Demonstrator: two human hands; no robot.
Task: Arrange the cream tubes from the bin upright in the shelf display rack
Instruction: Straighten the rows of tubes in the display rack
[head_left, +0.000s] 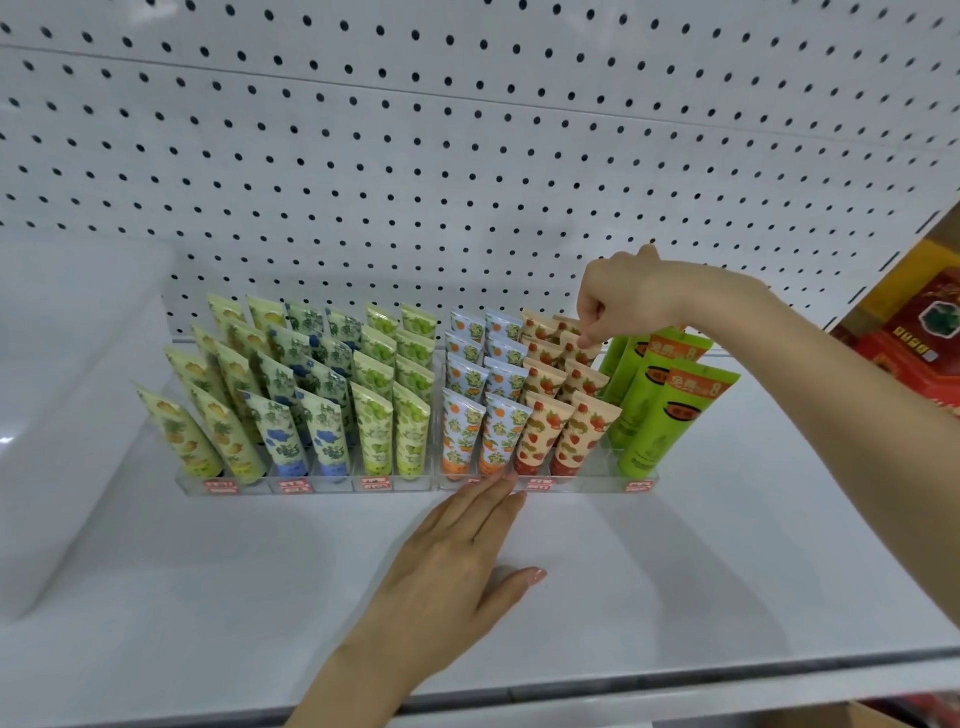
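Left hand (457, 551): flat on the white metal shelf (649, 571), palm down, fingers straight and together, thumb spread; fingertips (506, 480) touch the front wall of the rack; holds nothing.
Right hand (618, 296): reaches in from the right above the rack, fingers curled downward, thumb and forefinger pinching the crimped top edge of one peach-coloured strawberry-print tube (574, 353) in a rear row.
Bin: translucent white plastic bin (67, 364), far left on the shelf, just beside the rack's left end.
Rack: clear acrylic display rack (332, 486), stepped rows, at the back of the shelf against the white perforated pegboard (415, 156); small red-and-white labels (376, 483) along its front wall.
Tubes, columns 1–2: pale yellow lemon-print tubes (176, 421), caps down, leaning left.
Columns 3–4: pale green blue-flower tubes (275, 431), caps down.
Columns 5–6: light green fruit-print tubes (374, 421), caps down.
Columns 7–8: white-and-blue orange-print tubes (462, 431), orange caps down.
Columns 9–10: strawberry-print tubes, front rows (540, 431), red caps down.
Rack, right end: larger bright green tubes (660, 410) with orange banners, upright.
Far right: red and yellow cartons (919, 332), beyond the shelf upright.
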